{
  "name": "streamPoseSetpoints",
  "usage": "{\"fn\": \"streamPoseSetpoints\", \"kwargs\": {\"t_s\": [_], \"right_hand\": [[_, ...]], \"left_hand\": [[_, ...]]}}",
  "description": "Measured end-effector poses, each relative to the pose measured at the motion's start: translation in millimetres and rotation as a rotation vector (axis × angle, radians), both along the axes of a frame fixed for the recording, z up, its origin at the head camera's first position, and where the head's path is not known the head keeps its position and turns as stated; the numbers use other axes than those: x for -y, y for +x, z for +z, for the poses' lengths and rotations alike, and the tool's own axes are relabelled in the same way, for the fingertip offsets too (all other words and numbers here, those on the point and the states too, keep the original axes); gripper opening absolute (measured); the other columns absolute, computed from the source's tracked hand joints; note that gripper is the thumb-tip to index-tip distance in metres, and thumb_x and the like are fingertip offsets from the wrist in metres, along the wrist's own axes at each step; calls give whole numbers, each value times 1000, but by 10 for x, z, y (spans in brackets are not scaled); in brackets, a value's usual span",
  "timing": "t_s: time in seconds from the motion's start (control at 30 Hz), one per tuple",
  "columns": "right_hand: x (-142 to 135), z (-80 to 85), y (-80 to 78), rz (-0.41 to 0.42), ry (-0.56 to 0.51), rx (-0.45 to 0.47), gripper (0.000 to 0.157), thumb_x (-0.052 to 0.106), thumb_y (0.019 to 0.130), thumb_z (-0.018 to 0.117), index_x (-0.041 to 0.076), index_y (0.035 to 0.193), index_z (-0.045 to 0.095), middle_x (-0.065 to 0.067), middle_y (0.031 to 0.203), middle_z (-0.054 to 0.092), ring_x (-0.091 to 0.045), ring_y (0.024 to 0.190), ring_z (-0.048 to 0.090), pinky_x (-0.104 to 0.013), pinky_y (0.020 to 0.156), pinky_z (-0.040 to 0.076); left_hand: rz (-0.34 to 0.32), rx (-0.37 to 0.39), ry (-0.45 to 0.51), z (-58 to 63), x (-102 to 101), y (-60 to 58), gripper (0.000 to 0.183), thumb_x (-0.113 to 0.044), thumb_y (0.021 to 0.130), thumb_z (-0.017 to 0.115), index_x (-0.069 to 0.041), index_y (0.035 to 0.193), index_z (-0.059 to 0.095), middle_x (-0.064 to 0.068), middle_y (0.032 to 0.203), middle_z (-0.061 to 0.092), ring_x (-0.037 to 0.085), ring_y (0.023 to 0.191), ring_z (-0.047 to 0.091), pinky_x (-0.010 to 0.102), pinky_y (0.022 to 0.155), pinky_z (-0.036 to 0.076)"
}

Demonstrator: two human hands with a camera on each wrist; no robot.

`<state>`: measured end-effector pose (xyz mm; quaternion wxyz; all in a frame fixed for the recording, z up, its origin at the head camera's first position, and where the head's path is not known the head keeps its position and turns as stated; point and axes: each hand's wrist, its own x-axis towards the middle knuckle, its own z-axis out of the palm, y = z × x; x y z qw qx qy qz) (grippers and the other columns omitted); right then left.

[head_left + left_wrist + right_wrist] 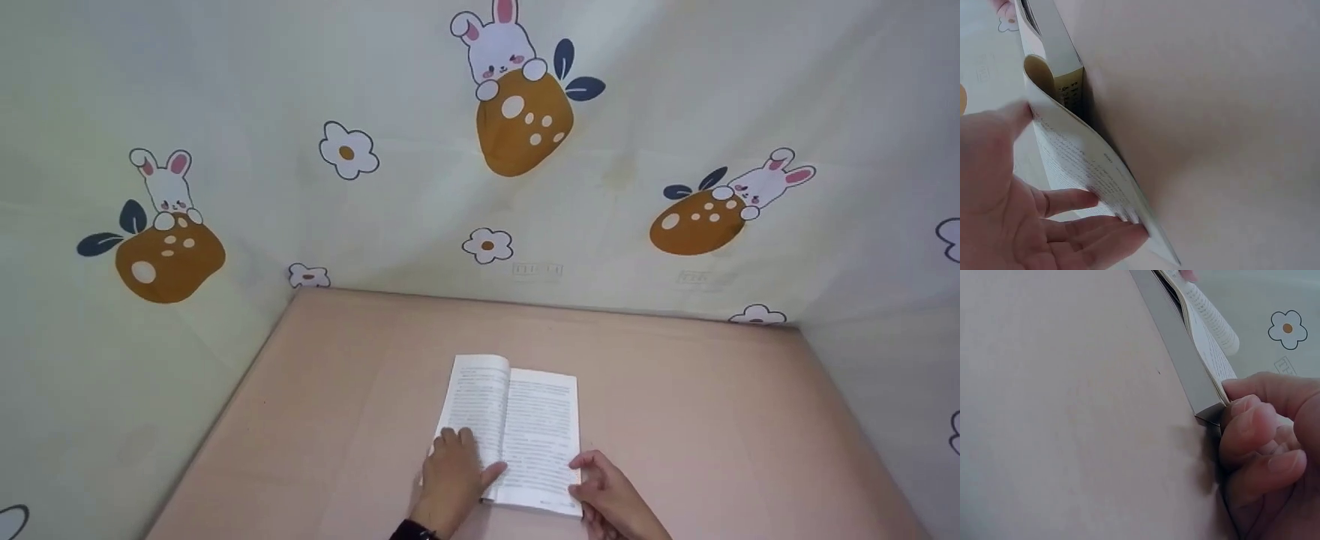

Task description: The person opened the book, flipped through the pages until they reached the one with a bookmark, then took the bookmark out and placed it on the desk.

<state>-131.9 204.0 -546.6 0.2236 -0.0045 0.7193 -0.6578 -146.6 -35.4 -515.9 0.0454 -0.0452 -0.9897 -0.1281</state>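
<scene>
A paperback book (538,435) lies spread wide on the pink surface, its pages covered in printed text. My left hand (454,472) rests on the left page, thumb near the middle fold and fingers reaching toward the outer edge. In the left wrist view that page (1081,149) curves up from the fold, with fairly straight fingers lying against it. At the lower right corner, my right hand (611,495) pinches the book's edge. The right wrist view has the thumb on top of the page block (1216,374) and curled fingers at its side and beneath.
The pink tabletop (360,420) extends around the book on all sides. Pale fabric (405,217) printed with rabbits, orange fruit and flowers rises behind the table and along both sides. A dark band (412,530) circles the left wrist.
</scene>
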Motion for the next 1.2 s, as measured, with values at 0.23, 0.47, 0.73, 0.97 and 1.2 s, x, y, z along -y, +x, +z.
{"fn": "streamPoseSetpoints", "kwargs": {"t_s": [0.23,0.47,0.73,0.97,1.2], "right_hand": [[-21,18,11,45,-79,59,86,-2,78,57,8,150,11,4,54,53,-2,37,51,-14,36,40],[-70,42,13,102,-64,67,95,-4,76,60,11,151,4,4,58,52,-2,38,49,-14,38,41],[-97,71,3,136,-82,72,98,-4,77,62,9,150,-2,5,60,52,-1,39,47,-14,39,41],[-90,95,-12,96,-28,59,97,-3,75,64,13,151,5,5,57,50,-3,37,44,-15,37,38],[-78,90,-2,75,9,50,91,4,78,68,11,150,13,6,51,49,-2,34,41,-16,35,35]], "left_hand": [[-59,16,-185,-21,-54,7,111,-78,60,61,-6,141,39,37,124,49,42,92,58,30,56,53],[-89,20,-269,-42,-76,16,115,-86,55,53,-16,144,35,34,130,46,43,89,58,28,52,52],[-108,-10,-360,1,-100,55,113,-90,57,45,-19,145,34,32,130,47,41,87,60,25,46,50],[-107,-12,-330,22,-95,45,113,-88,57,49,-19,145,33,32,132,46,42,90,60,26,49,52],[-113,53,-255,12,-94,49,120,-87,51,56,-17,146,31,35,134,42,46,96,57,33,57,55]]}}
